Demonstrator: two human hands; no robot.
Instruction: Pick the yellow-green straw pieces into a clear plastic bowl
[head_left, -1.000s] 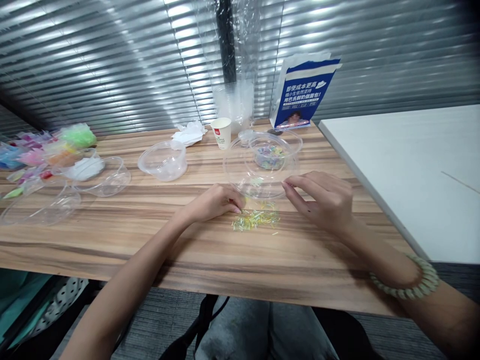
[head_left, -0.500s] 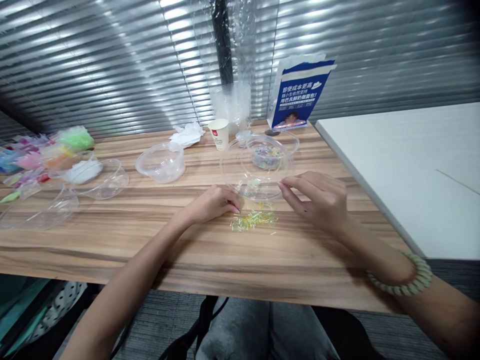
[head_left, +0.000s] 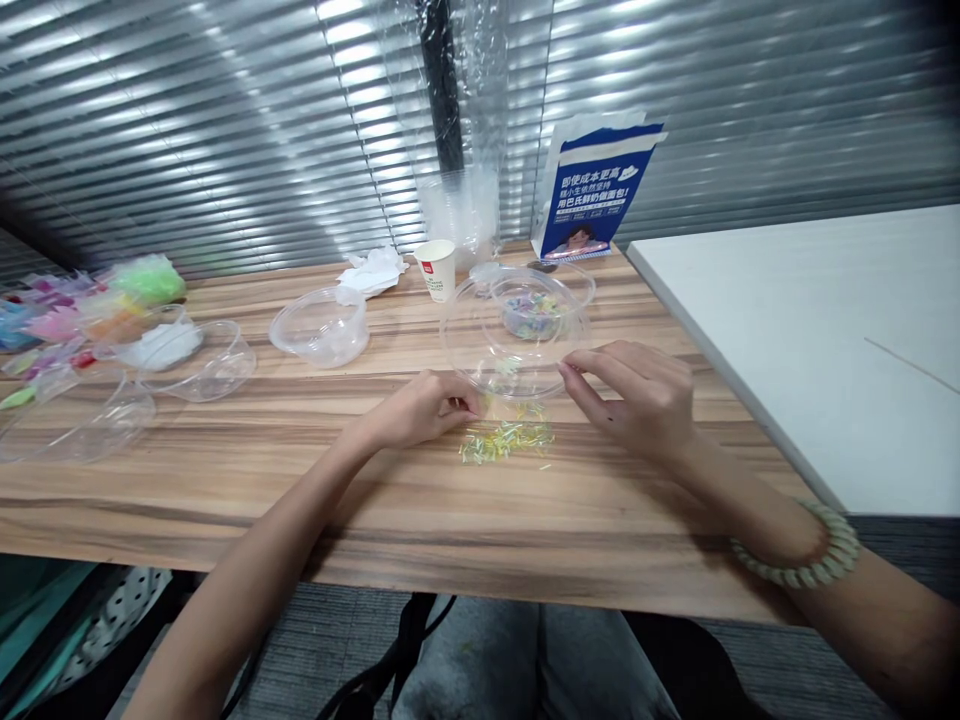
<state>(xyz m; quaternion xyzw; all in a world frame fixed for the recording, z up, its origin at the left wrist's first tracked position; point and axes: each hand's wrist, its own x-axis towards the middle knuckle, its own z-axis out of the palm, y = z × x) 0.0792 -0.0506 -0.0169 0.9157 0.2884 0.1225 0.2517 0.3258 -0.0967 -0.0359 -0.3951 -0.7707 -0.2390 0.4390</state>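
Observation:
My right hand [head_left: 637, 395] pinches the near right rim of a clear plastic bowl [head_left: 465, 345] between thumb and fingers. Pale green pieces show in or through the near part of the bowl. Multicoloured small pieces [head_left: 531, 315] are visible toward its far side; whether they lie inside it or in a container behind, I cannot tell. Thumb and fingers of my left hand [head_left: 431, 410] are pressed together close to the bowl's near left rim; anything between them is too small to make out. Just in front lies a loose pile of yellow and green tube beads [head_left: 506, 440] on the table.
Further left stand a clear bowl [head_left: 330, 325] and several clear containers [head_left: 206, 370], with colourful bags [head_left: 142, 285] beyond. A paper cup [head_left: 436, 270], crumpled tissue [head_left: 373, 272] and a blue paper bag [head_left: 600, 195] line the back. A white table [head_left: 810, 340] adjoins at right.
The view has shifted very slightly. My left fingertips have lifted a little away from the bead pile; my right hand keeps its place on the bowl's rim.

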